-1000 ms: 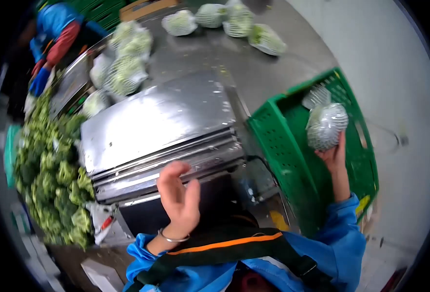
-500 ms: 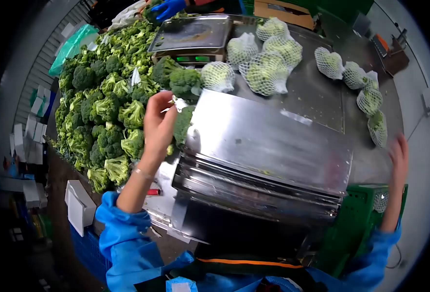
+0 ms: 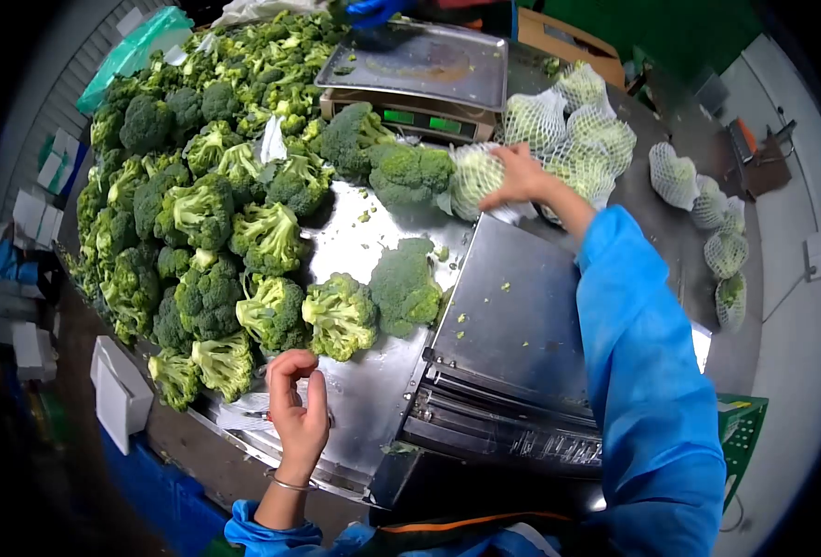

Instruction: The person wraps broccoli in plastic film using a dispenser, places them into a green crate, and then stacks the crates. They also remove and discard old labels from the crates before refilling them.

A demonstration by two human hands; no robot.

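My right hand (image 3: 520,178) reaches across the steel machine top and grips a pale green vegetable head in a white foam net (image 3: 473,176). Its fingers lie over the right side of the net. Close on the left of that head is a broccoli crown (image 3: 410,174). My left hand (image 3: 299,408) hovers over the front of the steel table (image 3: 355,395), fingers loosely curled, thumb apart, nothing visible in it. Just beyond it lie a broccoli head, cut stem showing (image 3: 340,316), and a dark green broccoli crown (image 3: 405,286).
A large broccoli pile (image 3: 187,204) covers the left side. A weighing scale (image 3: 420,65) with a steel pan stands at the back, near a person's blue-gloved hand (image 3: 373,11). More netted heads (image 3: 601,139) sit behind and right of the steel machine top (image 3: 512,297). A green crate (image 3: 743,436) is at lower right.
My right hand has come from the far right to the netted head. My left hand has lowered toward the table front, and the white scrap it held no longer shows. The view has shifted.
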